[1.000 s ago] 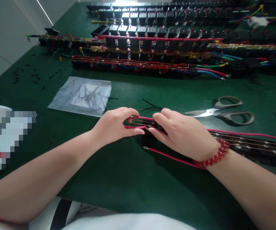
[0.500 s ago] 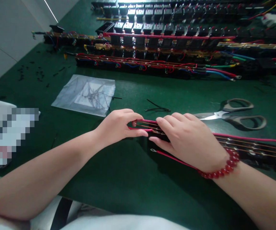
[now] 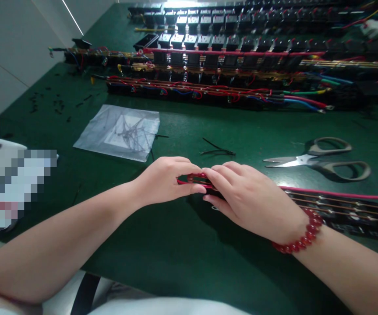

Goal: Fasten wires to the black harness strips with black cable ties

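My left hand point(image 3: 167, 179) pinches a red wire point(image 3: 182, 182) between thumb and fingers; the wire bends at the left end of a long black strip point(image 3: 343, 214). My right hand point(image 3: 251, 199) is curled over that end, thumb on the near side and fingers on the far side. Its fingertips almost meet those of my left hand, and its palm hides part of the strip. Thin copper-coloured rods and solder points run along the strip, with a red wire along its far edge. A small metal ring terminal point(image 3: 215, 208) peeks out below my right thumb.
Beyond my right hand lie scissors point(image 3: 302, 160), blades parted. Thin black ties point(image 3: 228, 152) lie near a clear plastic bag point(image 3: 90, 135) of similar pieces. Several wired strips point(image 3: 189, 89) line the back. A partly pixelated white object point(image 3: 8, 143) is at left.
My right hand has slid left along the strip, closing the gap to my left hand. It now covers most of the ring-terminal wire. The view has shifted slightly.
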The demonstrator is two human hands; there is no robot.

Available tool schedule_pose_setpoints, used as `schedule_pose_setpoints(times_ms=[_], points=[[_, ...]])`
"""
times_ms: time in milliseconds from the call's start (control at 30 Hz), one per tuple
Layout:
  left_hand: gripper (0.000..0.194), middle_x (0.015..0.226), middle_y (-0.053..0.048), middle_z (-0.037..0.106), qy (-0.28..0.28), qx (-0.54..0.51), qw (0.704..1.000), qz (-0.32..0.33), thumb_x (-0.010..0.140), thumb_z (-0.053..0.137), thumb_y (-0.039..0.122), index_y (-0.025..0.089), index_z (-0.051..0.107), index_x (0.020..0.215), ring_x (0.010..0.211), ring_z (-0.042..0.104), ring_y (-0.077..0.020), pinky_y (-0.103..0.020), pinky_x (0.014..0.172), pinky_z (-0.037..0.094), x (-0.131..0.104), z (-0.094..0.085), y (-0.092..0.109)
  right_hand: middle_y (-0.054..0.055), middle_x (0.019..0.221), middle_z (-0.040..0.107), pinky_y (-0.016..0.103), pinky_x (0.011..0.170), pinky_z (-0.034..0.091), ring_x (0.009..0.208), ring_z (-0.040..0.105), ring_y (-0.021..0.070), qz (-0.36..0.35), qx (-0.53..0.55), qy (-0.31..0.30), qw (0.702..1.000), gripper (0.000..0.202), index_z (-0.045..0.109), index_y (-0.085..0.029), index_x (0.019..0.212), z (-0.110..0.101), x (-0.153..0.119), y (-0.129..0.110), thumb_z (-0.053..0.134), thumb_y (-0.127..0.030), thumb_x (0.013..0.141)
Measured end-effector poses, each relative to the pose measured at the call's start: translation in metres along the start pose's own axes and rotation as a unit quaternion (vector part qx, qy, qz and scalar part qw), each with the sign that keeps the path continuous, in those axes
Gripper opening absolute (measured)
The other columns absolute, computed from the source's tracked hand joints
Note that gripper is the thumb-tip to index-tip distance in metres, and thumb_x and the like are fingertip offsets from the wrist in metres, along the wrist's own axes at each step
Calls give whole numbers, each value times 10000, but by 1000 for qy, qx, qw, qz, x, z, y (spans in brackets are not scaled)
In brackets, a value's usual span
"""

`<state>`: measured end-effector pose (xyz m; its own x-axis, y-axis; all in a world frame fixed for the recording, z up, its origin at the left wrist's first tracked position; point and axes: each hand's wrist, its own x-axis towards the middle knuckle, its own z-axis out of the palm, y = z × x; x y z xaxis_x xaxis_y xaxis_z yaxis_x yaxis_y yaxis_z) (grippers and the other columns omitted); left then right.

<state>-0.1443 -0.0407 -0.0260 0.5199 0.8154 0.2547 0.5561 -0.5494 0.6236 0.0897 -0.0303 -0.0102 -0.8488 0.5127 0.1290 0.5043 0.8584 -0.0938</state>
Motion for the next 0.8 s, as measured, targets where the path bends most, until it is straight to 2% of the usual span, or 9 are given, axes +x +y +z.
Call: schedule_pose_setpoints(times_ms=[133, 267, 367, 467, 500, 567, 667, 800], points=[[320, 869, -50, 755, -16, 25, 999, 20, 938, 680, 443, 161, 776, 1056, 745, 695, -136, -206, 670, 520, -1, 1, 2, 113, 1076, 708, 407, 762, 487, 930, 631, 274, -4, 17, -20, 1000, 294, 609, -114, 1201, -3, -1, -5, 507, -327, 1026], [425, 825, -59, 746, -18, 45, 998, 30, 957, 611, 544, 152, 769, 1005, 700, 689, -145, -221, 621, 505, -1, 2, 2, 118, 1038, 706, 398, 766, 483, 906, 629, 263, 10, 23, -32, 999, 234, 621, -119, 1113, -5, 0, -9, 492, -294, 1027], [519, 877, -80, 765, -7, 44, 998, 40, 1039, 419, 555, 166, 761, 1022, 746, 713, -170, -256, 644, 508, -3, 0, -1, 125, 1029, 713, 393, 756, 479, 895, 629, 263, 14, 30, -34, 999, 232, 623, -125, 1098, -7, 0, -7, 488, -299, 1026], [536, 911, -76, 759, 73, -12, 997, -6, 1088, 276, 480, 181, 712, 1176, 766, 706, -162, -272, 657, 502, -7, -3, -5, 127, 1048, 715, 401, 782, 490, 923, 631, 269, 20, 39, -35, 998, 229, 626, -135, 1093, -7, 0, -2, 501, -312, 1020], [547, 853, -61, 737, 110, -40, 993, -27, 1087, 263, 498, 179, 688, 1218, 696, 674, -146, -265, 607, 477, -8, -5, -7, 127, 1064, 713, 403, 802, 495, 947, 632, 271, 21, 46, -37, 998, 229, 628, -138, 1090, -6, 0, -1, 508, -319, 1018], [596, 737, -24, 673, 143, -77, 982, -93, 1075, 226, 565, 191, 652, 1261, 604, 611, -128, -249, 524, 418, -9, -7, -10, 124, 1094, 709, 406, 837, 504, 985, 631, 270, 21, 61, -43, 997, 229, 631, -144, 1091, -6, 0, 2, 525, -331, 1010], [637, 651, -1, 619, 121, -85, 975, -167, 1052, 207, 633, 218, 621, 1302, 572, 590, -128, -239, 470, 370, -8, -8, -12, 123, 1107, 705, 406, 859, 509, 1002, 629, 267, 19, 72, -47, 996, 213, 630, -151, 1072, -5, 1, 3, 535, -326, 998], [643, 711, -11, 644, 110, -97, 973, -181, 1046, 219, 647, 206, 606, 1311, 544, 577, -119, -259, 490, 399, -5, -6, -14, 118, 1088, 703, 405, 855, 511, 993, 624, 264, 18, 67, -44, 997, 202, 627, -147, 1061, -5, 2, 2, 536, -315, 993]])
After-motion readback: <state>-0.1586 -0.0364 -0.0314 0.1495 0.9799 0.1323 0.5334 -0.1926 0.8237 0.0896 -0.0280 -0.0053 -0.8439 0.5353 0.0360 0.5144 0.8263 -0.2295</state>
